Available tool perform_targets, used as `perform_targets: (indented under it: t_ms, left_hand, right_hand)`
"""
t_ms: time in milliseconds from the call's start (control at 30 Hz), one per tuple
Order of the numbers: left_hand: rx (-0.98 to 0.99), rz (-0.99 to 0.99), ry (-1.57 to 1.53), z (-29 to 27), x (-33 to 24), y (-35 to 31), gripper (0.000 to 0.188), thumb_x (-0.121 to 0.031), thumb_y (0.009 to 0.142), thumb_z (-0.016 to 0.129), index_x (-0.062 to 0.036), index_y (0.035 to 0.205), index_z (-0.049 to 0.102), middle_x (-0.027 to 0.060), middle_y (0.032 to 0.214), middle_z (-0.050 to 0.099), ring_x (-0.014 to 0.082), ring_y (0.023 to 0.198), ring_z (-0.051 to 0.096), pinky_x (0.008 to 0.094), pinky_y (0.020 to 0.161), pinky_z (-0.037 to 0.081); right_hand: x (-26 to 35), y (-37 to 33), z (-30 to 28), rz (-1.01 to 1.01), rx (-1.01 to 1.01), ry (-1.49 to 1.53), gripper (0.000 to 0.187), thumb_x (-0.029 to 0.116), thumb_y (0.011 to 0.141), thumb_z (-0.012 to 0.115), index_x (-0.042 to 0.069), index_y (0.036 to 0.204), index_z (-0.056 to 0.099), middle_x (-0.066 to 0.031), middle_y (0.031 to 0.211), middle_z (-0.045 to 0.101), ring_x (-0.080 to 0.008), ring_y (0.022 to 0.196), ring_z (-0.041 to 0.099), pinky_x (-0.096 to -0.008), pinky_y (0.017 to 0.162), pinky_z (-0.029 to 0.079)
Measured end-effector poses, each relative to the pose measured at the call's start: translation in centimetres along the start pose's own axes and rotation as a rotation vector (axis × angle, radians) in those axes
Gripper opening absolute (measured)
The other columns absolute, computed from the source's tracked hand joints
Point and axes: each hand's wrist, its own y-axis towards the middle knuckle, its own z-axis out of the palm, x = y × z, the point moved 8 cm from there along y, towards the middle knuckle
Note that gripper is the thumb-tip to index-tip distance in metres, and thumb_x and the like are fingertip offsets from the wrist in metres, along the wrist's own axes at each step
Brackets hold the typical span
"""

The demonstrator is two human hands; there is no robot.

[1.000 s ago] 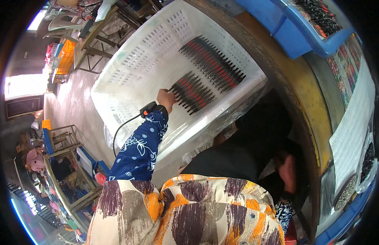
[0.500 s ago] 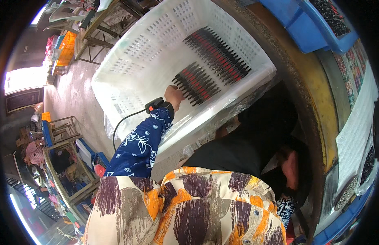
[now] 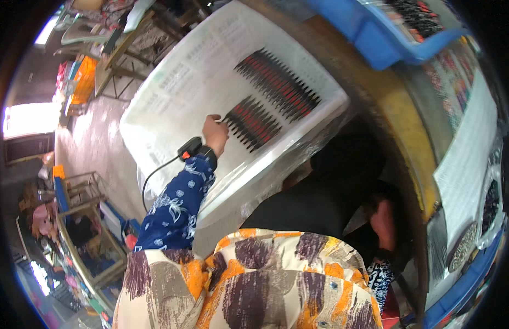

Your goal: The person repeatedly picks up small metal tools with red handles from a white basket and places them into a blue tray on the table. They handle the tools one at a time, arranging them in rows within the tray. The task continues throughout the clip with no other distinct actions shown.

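A white plastic crate (image 3: 172, 118) with perforated walls and a clear plastic liner stands in front of me. Inside it, slim black pieces with red middles lie side by side in two rows: a longer far row (image 3: 279, 85) and a shorter near row (image 3: 253, 125). My left hand (image 3: 215, 136) reaches into the crate, its fingers closed at the left end of the near row, seemingly round the end piece. A black band and a small cabled device sit on that wrist. Low on the right, my right hand (image 3: 383, 222) hangs in shadow beside the table, its fingers hidden.
A worn table edge (image 3: 400, 126) curves along my right. On it are a blue bin (image 3: 369, 33) holding more black-and-red pieces, a white sheet (image 3: 468, 137) and a bagged dark lot (image 3: 489, 205). Wooden frames (image 3: 95, 230) stand on the left floor.
The crate and its rows have shifted slightly left in view as the head moved. My left hand stays at the near row's left end, its fingers a little more lifted.
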Motion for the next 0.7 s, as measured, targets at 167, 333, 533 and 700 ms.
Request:
perform_targets:
  t_ms: [167, 333, 533, 700]
  left_hand:
    - [0.163, 0.288, -0.081, 0.8, -13.1, -3.2, 0.023, 0.003, 0.085, 0.045, 0.0060, 0.105, 0.055, 0.0125, 0.085, 0.060, 0.0177, 0.065, 0.061, 0.0289, 0.056, 0.052]
    - [0.153, 0.761, -0.371, -0.7, -27.1, -8.9, 0.014, 0.000, 0.090, 0.051, 0.0043, 0.100, 0.059, 0.0074, 0.081, 0.062, 0.0097, 0.062, 0.058, 0.0221, 0.057, 0.049]
    - [0.028, 1.183, -0.342, -1.9, -39.8, -14.9, 0.013, -0.004, 0.091, 0.054, 0.0022, 0.099, 0.061, 0.0048, 0.081, 0.061, 0.0065, 0.062, 0.055, 0.0187, 0.055, 0.046]
    - [0.039, 1.242, -0.342, 1.2, -46.7, -17.4, 0.010, -0.004, 0.087, 0.059, 0.0033, 0.092, 0.064, 0.0040, 0.075, 0.063, 0.0056, 0.058, 0.056, 0.0189, 0.053, 0.046]
  right_hand:
    - [0.9, 0.6, 0.2, 0.027, 0.032, -0.092, 0.029, 0.017, 0.079, 0.062, 0.000, 0.103, 0.063, -0.0217, 0.098, 0.064, -0.0362, 0.091, 0.061, -0.0394, 0.080, 0.048]
    - [5.1, 0.0, -2.4, -0.170, -0.112, 0.260, 0.025, 0.019, 0.077, 0.063, 0.003, 0.097, 0.064, -0.0230, 0.096, 0.062, -0.0401, 0.090, 0.058, -0.0439, 0.076, 0.047]
    - [6.6, -1.5, -3.2, -0.218, -0.096, 0.259, 0.027, 0.018, 0.078, 0.063, 0.002, 0.100, 0.063, -0.0217, 0.094, 0.062, -0.0365, 0.087, 0.060, -0.0418, 0.075, 0.048]
    - [7.1, -3.5, -4.4, -0.204, -0.097, 0.274, 0.029, 0.018, 0.078, 0.063, 0.002, 0.101, 0.061, -0.0203, 0.091, 0.063, -0.0359, 0.083, 0.060, -0.0408, 0.073, 0.048]
